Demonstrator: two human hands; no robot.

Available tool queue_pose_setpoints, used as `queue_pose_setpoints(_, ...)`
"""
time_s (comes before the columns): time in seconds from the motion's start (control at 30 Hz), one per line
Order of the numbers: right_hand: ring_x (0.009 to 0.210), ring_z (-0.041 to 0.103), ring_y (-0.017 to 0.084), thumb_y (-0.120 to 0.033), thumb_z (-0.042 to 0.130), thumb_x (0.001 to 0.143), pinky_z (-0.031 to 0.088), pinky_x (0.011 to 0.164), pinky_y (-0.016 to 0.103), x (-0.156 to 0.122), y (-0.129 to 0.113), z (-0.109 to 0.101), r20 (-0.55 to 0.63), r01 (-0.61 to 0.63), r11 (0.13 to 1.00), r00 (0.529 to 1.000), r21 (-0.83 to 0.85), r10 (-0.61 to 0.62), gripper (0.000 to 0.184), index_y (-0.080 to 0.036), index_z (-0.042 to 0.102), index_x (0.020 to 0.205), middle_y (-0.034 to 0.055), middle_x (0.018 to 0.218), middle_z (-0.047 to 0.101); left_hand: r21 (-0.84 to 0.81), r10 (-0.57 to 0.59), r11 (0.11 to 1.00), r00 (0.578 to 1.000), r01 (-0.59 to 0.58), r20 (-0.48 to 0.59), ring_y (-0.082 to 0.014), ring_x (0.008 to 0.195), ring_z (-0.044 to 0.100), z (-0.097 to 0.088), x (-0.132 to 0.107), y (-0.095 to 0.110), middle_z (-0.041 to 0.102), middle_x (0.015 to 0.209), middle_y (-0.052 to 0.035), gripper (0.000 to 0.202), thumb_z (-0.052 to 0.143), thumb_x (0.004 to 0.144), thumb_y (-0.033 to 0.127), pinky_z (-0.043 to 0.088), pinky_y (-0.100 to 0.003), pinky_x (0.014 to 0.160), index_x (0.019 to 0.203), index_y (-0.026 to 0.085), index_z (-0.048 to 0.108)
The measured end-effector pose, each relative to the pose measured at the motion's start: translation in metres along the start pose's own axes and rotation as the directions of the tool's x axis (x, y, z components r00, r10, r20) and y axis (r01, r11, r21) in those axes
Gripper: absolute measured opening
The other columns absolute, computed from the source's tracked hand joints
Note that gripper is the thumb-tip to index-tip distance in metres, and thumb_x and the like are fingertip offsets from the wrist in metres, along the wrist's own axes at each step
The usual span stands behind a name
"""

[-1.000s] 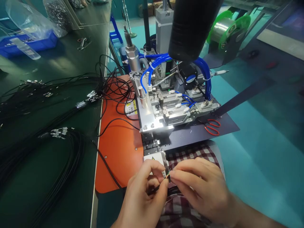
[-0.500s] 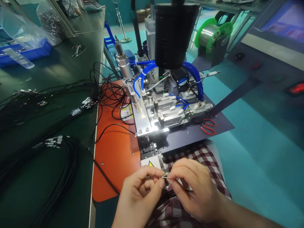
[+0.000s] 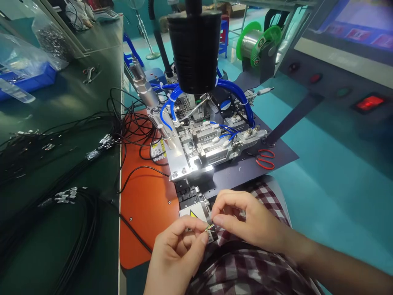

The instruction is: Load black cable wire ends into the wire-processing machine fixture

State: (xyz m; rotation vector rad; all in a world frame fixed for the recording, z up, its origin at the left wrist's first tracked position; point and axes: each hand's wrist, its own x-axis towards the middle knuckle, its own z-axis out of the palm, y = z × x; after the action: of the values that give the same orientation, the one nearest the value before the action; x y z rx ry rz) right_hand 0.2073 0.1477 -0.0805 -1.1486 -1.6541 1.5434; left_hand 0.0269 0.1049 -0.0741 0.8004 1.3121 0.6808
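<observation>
My left hand (image 3: 181,246) is closed in a pinch on the end of a cable, with thin coloured wires (image 3: 210,228) fanning out past the thumb and fingertip. Green, white and yellowish strands show. My right hand (image 3: 236,213) hovers just above and to the right, thumb and forefinger pressed together beside the wire tips. Whether a strand lies between those fingertips cannot be made out. Both hands are over my checked-cloth lap, in front of a metal machine (image 3: 211,143) with blue air tubes.
Black cable bundles with metal-tipped ends (image 3: 66,195) lie on the dark table (image 3: 101,254) at left. Red-handled scissors (image 3: 265,159) rest on the machine's base plate. A green wire spool (image 3: 258,43) stands behind, a control panel (image 3: 340,82) at right. A black cylinder (image 3: 195,51) hangs above.
My right hand has lifted slightly up and away from the white strand it pinched. My left hand keeps its pinch. The camera view has shifted a little to the right.
</observation>
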Motion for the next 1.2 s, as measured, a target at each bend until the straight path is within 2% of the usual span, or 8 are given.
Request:
queue_pose_setpoints(0.13,0.059,0.049,0.009,-0.011,0.057,0.081,0.036,0.052,0.022,0.001,-0.001,-0.002,0.086,0.019,0.992,0.996,-0.127,-0.008,0.011,-0.019,0.061,0.075,-0.0036,0.074,0.059,0.057,0.022,0.998,1.000,-0.023,0.012,-0.0048,0.044,0.030,-0.004,0.000,-0.001,0.038,0.047,0.0092,0.026,0.069,0.077,0.041,0.021,-0.017,0.044,0.083,0.016,0.061)
queue_pose_setpoints(0.27,0.062,0.049,0.010,-0.011,0.057,0.082,0.035,0.056,0.024,0.000,-0.006,-0.008,0.158,0.197,0.920,0.976,-0.340,-0.151,0.009,-0.019,0.059,0.077,-0.0032,0.075,0.056,0.103,0.034,0.994,0.999,-0.036,0.018,-0.0046,0.044,0.027,-0.003,0.000,-0.003,0.036,0.049,0.0096,0.023,0.067,0.079,0.038,0.021,-0.017,0.043,0.083,0.017,0.061)
queue_pose_setpoints(0.47,0.062,0.047,0.013,-0.012,0.054,0.084,0.032,0.056,0.029,0.004,-0.017,-0.015,0.366,0.462,0.637,0.885,-0.617,-0.287,0.008,-0.016,0.059,0.079,-0.0004,0.076,0.056,0.164,0.083,0.983,0.996,-0.079,-0.020,-0.0053,0.044,0.027,0.004,-0.001,-0.002,0.037,0.050,0.0085,0.015,0.065,0.079,0.031,0.020,-0.018,0.042,0.080,0.016,0.062)
queue_pose_setpoints(0.63,0.058,0.040,0.016,-0.013,0.050,0.086,0.026,0.050,0.032,0.005,-0.022,-0.011,0.468,0.574,0.365,0.815,-0.733,-0.342,0.014,-0.016,0.058,0.075,0.0015,0.071,0.054,0.234,0.177,0.959,0.982,-0.159,-0.060,-0.0060,0.046,0.032,0.008,-0.002,-0.001,0.042,0.057,0.0060,0.008,0.063,0.077,0.024,0.024,-0.019,0.043,0.073,0.016,0.060)
queue_pose_setpoints(0.73,0.059,0.042,0.017,-0.005,0.050,0.082,0.022,0.049,0.034,0.002,-0.022,-0.006,0.483,0.584,0.274,0.800,-0.764,-0.355,0.017,-0.017,0.058,0.073,0.0015,0.067,0.053,0.286,0.205,0.942,0.976,-0.177,-0.070,-0.0070,0.048,0.035,0.006,-0.001,-0.003,0.046,0.060,0.0047,0.005,0.061,0.077,0.022,0.027,-0.019,0.044,0.075,0.017,0.061)
queue_pose_setpoints(0.93,0.059,0.043,0.019,-0.005,0.048,0.084,0.019,0.050,0.035,-0.011,-0.017,0.010,0.344,0.474,0.304,0.852,-0.826,-0.395,0.020,-0.017,0.058,0.072,0.0026,0.067,0.054,0.379,0.293,0.892,0.953,-0.245,-0.073,-0.0096,0.052,0.042,0.004,-0.001,-0.008,0.051,0.064,0.0029,0.008,0.057,0.082,0.022,0.034,-0.020,0.048,0.077,0.020,0.063)
queue_pose_setpoints(1.07,0.055,0.043,0.017,-0.008,0.046,0.088,0.021,0.051,0.035,-0.017,-0.008,0.018,0.262,0.459,0.343,0.832,-0.820,-0.489,0.023,-0.017,0.058,0.072,0.0021,0.064,0.057,0.375,0.333,0.887,0.936,-0.271,-0.113,-0.0101,0.052,0.044,0.006,-0.002,-0.006,0.052,0.063,0.0028,0.007,0.058,0.081,0.022,0.036,-0.020,0.049,0.075,0.020,0.062)
queue_pose_setpoints(1.2,0.059,0.049,0.017,-0.014,0.044,0.093,0.029,0.055,0.034,-0.017,0.005,0.022,0.086,0.402,0.490,0.832,-0.773,-0.548,0.021,-0.017,0.059,0.078,0.0024,0.069,0.061,0.207,0.251,0.953,0.958,-0.220,-0.137,-0.0087,0.044,0.044,0.008,-0.002,0.000,0.048,0.052,0.0056,0.009,0.063,0.078,0.027,0.032,-0.019,0.044,0.075,0.019,0.060)
